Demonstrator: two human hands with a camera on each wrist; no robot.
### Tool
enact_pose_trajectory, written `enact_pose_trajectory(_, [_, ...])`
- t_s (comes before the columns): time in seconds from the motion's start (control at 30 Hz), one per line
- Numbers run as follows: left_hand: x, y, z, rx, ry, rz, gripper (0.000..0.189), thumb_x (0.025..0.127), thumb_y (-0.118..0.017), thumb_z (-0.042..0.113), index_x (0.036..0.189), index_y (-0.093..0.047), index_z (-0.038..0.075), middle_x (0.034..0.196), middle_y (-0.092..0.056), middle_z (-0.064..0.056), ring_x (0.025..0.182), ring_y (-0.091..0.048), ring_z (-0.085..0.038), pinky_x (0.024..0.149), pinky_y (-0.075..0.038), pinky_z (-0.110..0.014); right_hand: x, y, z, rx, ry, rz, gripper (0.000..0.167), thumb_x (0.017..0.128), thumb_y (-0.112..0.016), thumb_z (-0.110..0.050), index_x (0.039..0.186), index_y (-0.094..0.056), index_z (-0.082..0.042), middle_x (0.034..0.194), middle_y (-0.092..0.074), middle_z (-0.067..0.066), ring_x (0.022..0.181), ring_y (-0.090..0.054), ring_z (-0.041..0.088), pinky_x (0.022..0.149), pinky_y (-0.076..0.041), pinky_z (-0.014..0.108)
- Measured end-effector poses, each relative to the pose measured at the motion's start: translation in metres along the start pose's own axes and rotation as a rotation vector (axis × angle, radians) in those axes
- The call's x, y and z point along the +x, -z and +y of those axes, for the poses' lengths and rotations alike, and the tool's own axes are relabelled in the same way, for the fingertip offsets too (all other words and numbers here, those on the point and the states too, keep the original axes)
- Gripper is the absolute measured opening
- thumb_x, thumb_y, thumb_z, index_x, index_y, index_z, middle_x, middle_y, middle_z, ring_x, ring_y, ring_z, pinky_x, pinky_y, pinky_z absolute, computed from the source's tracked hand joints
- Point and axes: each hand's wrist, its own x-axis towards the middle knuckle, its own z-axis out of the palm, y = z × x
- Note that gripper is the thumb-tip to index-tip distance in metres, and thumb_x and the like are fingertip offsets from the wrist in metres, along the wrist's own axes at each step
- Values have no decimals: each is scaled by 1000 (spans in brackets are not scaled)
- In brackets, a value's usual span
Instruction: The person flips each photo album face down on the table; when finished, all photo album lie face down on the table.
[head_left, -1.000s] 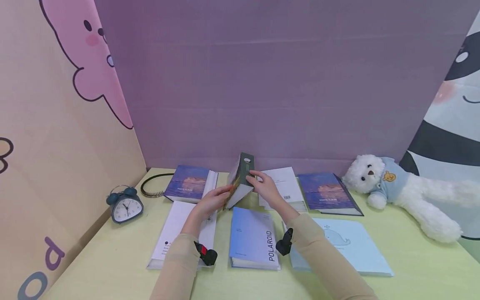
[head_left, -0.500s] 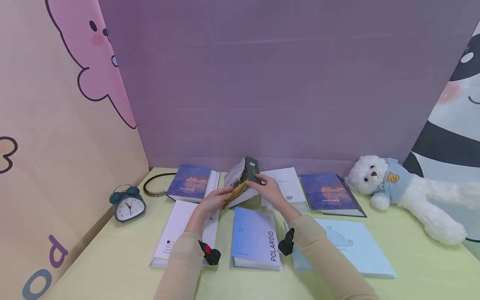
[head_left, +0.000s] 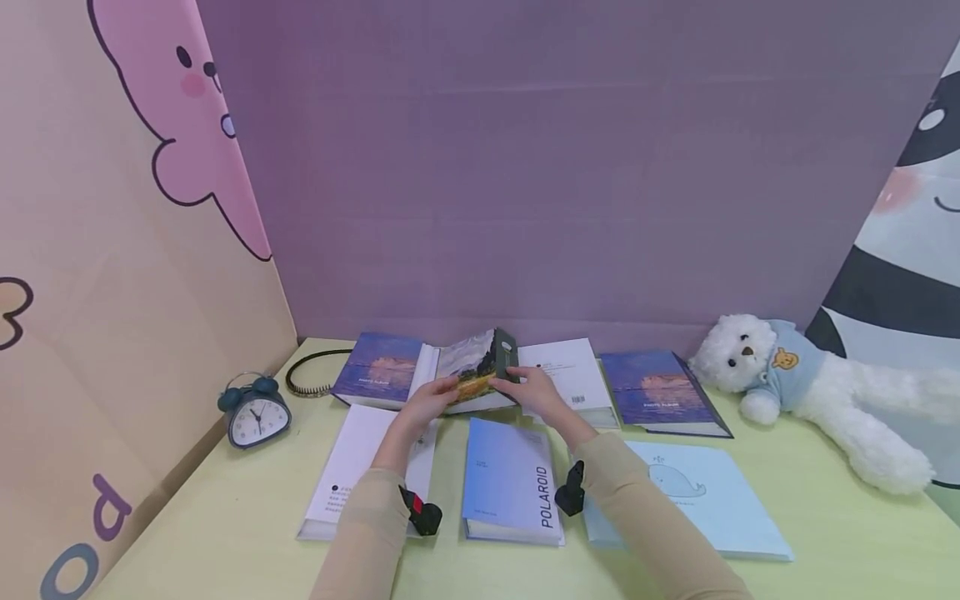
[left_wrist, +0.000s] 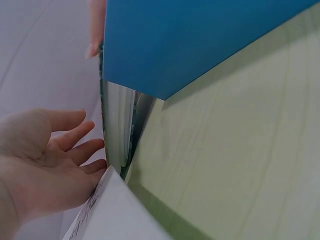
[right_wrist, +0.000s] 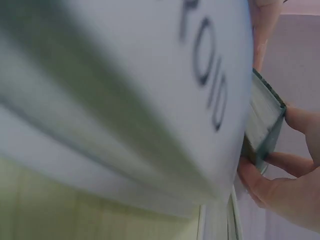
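Painted-cover album: tilted low at the surface's rear centre, between two purple albums. Right hand grips its dark spine edge; left hand, fingers straight, touches its left side. POLAROID album lies just in front.

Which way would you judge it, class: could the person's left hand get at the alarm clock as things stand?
Probably yes. The alarm clock stands on the left hand's own side, with only bare table between them. But that hand now rests on the tilted album, which the right hand also grips, so it must let go first.
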Motion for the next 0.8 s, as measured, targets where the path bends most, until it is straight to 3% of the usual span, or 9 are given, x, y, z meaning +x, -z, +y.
enact_pose_trajectory(0.23, [-6,1,2,30,8,16,44,101,-43,21,143,-39,8,149,-35,-16,136,-33,-37,110,-30,-53,0,-3,3,-104,-7,-60,58,94,-53,-38,139,-44,-2,144,-41,21,131,-38,38,103,-39,51])
enact_pose_trajectory(0.57, [-5,1,1,63,-8,-1,45,101,-42,19,144,-38,7,147,-37,-15,135,-35,-36,110,-32,-50,-5,0,3,-79,60,-114,54,93,-58,-23,140,-41,-1,143,-43,20,131,-41,36,104,-40,48])
enact_pose_trajectory(0.8, [-7,-2,5,89,-30,-15,45,101,-42,19,144,-37,7,148,-37,-15,135,-35,-35,110,-31,-50,-5,6,6,-68,57,-147,56,94,-56,-23,143,-37,-3,144,-40,21,131,-39,37,105,-39,49])
